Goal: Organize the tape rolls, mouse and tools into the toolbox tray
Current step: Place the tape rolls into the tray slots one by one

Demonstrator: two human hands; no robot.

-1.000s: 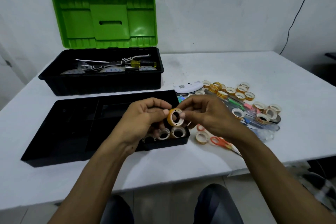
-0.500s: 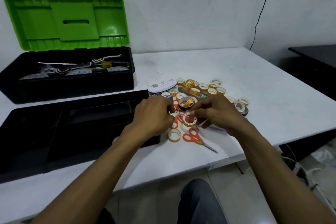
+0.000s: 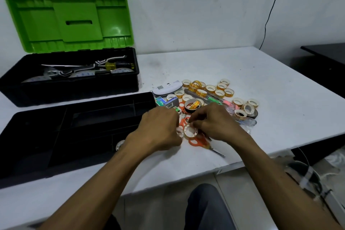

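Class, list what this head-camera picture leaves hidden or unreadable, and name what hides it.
All head view.
Left hand: its own back hides the fingers' hold.
Scissors: right hand and its pinched tape roll cover part of the handles.
Toolbox: front wall hides lower contents.

On my feed I am seeing the person's left hand (image 3: 158,129) and right hand (image 3: 214,123), both bare. The left forearm (image 3: 104,177) and right forearm (image 3: 270,172) are showing uncovered all the way to the frame's lower edge. Lower down, dark blue-grey trousers (image 3: 207,209) are covering a knee, the fabric looking plain and smooth.
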